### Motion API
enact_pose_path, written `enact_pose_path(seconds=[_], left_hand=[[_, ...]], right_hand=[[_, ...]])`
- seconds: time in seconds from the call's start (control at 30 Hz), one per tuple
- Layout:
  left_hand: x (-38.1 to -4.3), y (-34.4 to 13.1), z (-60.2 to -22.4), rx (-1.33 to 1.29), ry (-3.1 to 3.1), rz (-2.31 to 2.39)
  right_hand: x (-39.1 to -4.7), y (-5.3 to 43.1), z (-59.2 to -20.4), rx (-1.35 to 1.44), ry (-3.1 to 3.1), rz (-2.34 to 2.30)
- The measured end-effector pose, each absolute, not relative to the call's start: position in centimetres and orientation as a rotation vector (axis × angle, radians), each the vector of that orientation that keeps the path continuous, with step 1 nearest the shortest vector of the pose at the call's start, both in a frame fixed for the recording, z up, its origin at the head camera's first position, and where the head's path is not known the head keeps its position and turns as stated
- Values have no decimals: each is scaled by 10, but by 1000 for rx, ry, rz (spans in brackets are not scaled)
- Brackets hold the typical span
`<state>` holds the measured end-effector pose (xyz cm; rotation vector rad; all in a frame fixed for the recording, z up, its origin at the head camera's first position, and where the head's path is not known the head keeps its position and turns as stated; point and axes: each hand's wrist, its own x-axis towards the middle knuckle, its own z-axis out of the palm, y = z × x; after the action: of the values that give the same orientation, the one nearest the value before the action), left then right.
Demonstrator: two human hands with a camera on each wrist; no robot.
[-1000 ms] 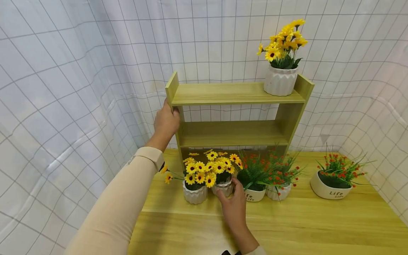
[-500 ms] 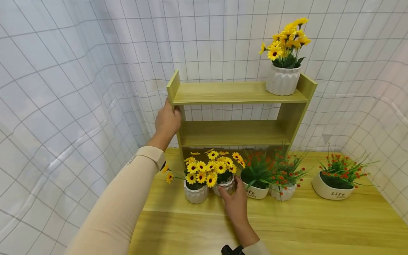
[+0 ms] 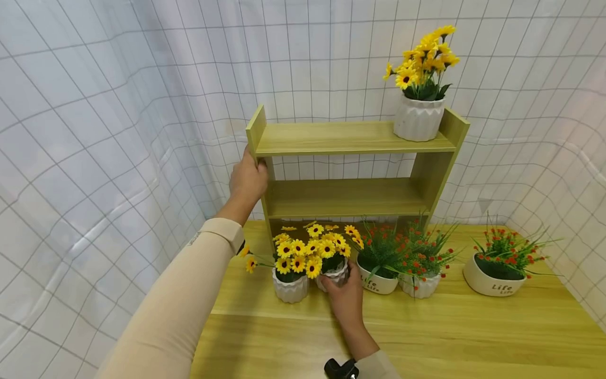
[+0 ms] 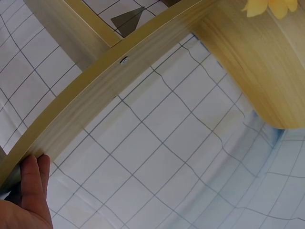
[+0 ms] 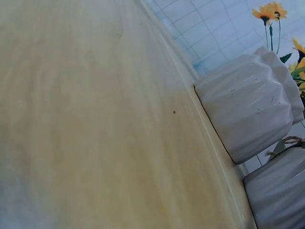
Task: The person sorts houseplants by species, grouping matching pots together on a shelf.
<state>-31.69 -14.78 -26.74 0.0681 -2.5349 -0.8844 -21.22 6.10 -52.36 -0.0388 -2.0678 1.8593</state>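
Observation:
My left hand (image 3: 249, 179) grips the left side panel of a wooden shelf unit (image 3: 347, 197); in the left wrist view, fingers (image 4: 33, 183) lie against that panel's edge. My right hand (image 3: 347, 300) holds a white ridged flowerpot (image 3: 333, 277) of yellow daisy-like flowers (image 3: 326, 247), thumb on its near left side and fingers on its right. The pot stands in front of the shelf's bottom. Just left of it is a similar flowerpot (image 3: 291, 289) with yellow flowers. The right wrist view shows two ridged pots and tabletop (image 5: 105, 124), but no hand.
Another ridged pot (image 3: 418, 120) of yellow flowers stands on the top shelf's right end. Right of my right hand are an oval white pot (image 3: 380, 284) and a ridged pot (image 3: 420, 286), both with red-flowered grass. Another oval pot (image 3: 494, 281) stands farther right. Gridded curtain surrounds the table.
The oval pot and the ridged red-flowered pot beside my right hand have shifted slightly right. My right hand has settled closer around its flowerpot. My left hand stays on the shelf panel.

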Motion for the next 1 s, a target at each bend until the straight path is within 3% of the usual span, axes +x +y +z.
enact_pose_path(seconds=[1.0], left_hand=[[-319,-148,-268,78,-2538,-891]], right_hand=[[-213,55,-526,-146,-2029,1891]])
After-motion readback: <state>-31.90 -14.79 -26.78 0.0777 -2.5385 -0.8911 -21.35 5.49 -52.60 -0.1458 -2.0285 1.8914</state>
